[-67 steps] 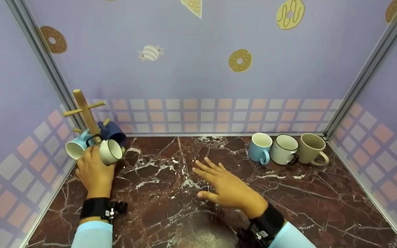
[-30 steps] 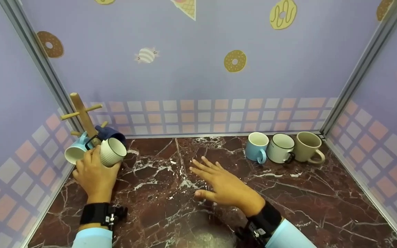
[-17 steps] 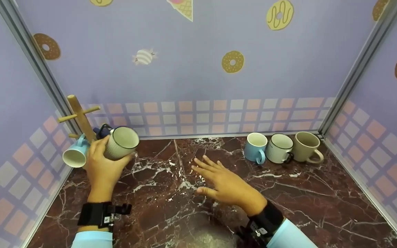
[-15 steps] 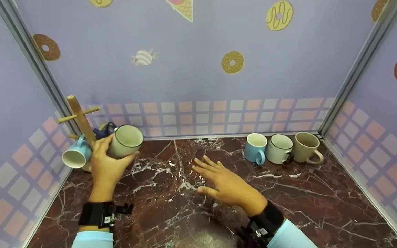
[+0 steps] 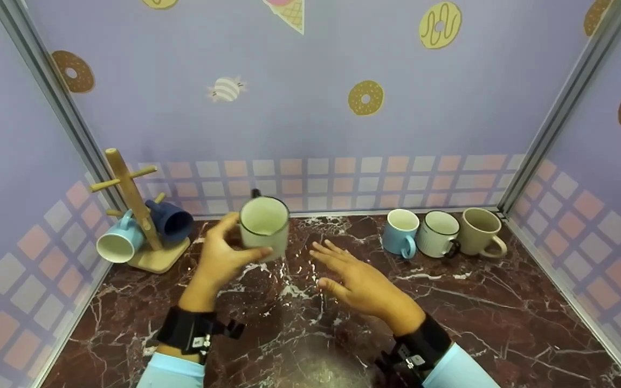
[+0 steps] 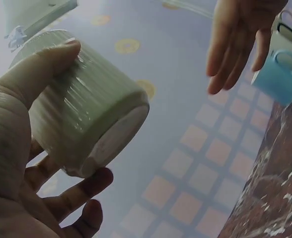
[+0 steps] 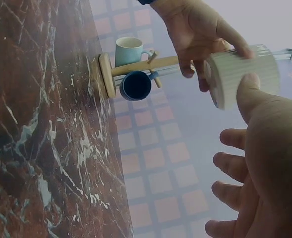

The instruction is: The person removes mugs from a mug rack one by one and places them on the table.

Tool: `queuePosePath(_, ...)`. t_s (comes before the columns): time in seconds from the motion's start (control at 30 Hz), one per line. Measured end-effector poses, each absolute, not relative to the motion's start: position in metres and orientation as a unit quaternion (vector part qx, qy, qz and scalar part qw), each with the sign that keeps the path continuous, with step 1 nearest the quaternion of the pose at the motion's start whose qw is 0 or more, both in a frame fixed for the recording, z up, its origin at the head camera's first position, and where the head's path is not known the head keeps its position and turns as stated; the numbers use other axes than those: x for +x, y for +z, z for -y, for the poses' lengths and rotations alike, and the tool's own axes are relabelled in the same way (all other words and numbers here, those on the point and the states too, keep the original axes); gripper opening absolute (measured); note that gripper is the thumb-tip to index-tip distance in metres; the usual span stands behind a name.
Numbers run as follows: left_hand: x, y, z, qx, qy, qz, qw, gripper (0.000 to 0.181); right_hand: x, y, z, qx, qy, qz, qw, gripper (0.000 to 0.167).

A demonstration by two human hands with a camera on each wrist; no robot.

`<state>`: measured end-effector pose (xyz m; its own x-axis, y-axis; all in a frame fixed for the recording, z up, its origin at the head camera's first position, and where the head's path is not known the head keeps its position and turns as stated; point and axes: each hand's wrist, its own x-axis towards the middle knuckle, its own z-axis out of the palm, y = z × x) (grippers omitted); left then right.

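- Tabletop (image 5: 310, 345): dark marble, hemmed by walls (image 5: 299, 124) left, right and back; nearest stretch lies between the forearms.
- Right hand (image 5: 367, 285): fingers extended, holding nothing; narrow gap to the mug.
- Left hand (image 5: 224, 261): thumb and fingers grasping a pale ribbed mug (image 5: 266, 229), held above the tabletop, mouth up, handle toward the back wall.
- Farther: rack (image 5: 133, 196) left, three mugs (image 5: 437, 234) right, room between.

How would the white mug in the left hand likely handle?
The white mug is probably stiff, showing no dent under the left hand. Its glints suggest slipperiness, though ribs may aid grip. Being round, it might roll if laid sideways.
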<state>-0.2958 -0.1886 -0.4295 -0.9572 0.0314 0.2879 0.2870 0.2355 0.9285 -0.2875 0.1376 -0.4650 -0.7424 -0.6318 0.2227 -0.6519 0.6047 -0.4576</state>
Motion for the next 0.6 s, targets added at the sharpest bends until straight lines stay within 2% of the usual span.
queuePosePath(0.27,-0.299,-0.444,0.166,-0.208,-0.64,0.739,0.008,0.085,-0.291,-0.462,-0.144,0.334,0.357,0.872,0.018,0.059)
queuePosePath(0.43,-0.301,-0.456,0.159,-0.24,-0.669,0.701,-0.057,0.089,-0.294,-0.461,-0.144,0.314,0.415,0.854,0.027,0.054)
queuePosePath(0.6,-0.303,-0.466,0.156,-0.28,-0.677,0.674,-0.096,0.09,-0.295,-0.459,-0.143,0.283,0.47,0.835,0.036,0.051)
